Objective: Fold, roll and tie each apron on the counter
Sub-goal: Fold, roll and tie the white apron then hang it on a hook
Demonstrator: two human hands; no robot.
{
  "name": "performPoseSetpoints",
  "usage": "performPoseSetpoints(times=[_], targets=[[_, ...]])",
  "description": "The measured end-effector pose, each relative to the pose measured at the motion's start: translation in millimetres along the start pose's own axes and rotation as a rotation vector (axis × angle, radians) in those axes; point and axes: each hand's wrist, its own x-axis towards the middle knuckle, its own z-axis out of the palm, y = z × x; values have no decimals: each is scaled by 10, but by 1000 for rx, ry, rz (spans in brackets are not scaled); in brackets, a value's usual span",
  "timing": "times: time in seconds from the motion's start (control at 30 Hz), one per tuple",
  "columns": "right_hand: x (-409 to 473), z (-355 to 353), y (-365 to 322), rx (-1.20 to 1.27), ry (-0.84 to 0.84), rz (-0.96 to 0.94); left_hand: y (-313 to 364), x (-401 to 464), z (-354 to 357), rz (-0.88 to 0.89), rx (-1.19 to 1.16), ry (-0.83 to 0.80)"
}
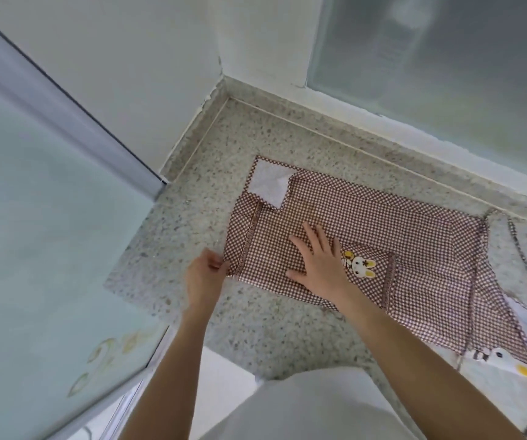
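One brown checked apron point(366, 223) lies folded on the speckled counter point(255, 328). The right hand point(319, 262) presses it flat, fingers spread; the left hand point(203, 274) pinches its near-left corner. A second, white apron point(493, 385) lies near right, partly overlapped.

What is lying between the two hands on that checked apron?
Only checked apron cloth, crossed by a lace trim strip, lies between left hand and right hand, head view.

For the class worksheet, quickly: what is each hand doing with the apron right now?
Left hand: pinches the near left corner of the checked apron.
Right hand: open, pressing flat on the apron beside the rabbit patch.
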Motion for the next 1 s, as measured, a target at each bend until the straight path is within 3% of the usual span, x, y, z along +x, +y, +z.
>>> performPoseSetpoints(times=[0.1, 0.17, 0.27, 0.43, 0.53, 0.63, 0.73, 0.87, 1.0], targets=[[-1, 31, 24, -36, -43, 3, -45, 9, -52, -26, -99, -2], [10, 33, 23, -46, -56, 8, -60, 46, -135, -6, -284, -41], [26, 31, 12, -58, -63, 14, -35, 89, -311, 23, -595, -233], [22, 38, 27, -50, -76, 18, -28, 182, -491, 212, -300, -414], [21, 44, 30, -40, -63, 13, -64, 182, -485, 323, -87, -328], [18, 22, -6, -29, -88, 30, -116, 132, -427, 389, 60, -101], [84, -121, -95, -3, -55, 65, -172, 110, -368, 323, 69, 13], [367, -462, -178, 75, 355, -108, -143, 81, -329, 38, 57, -64], [753, -621, -222, 36, 319, -157, -112, 65, -242, -67, -85, -62]])
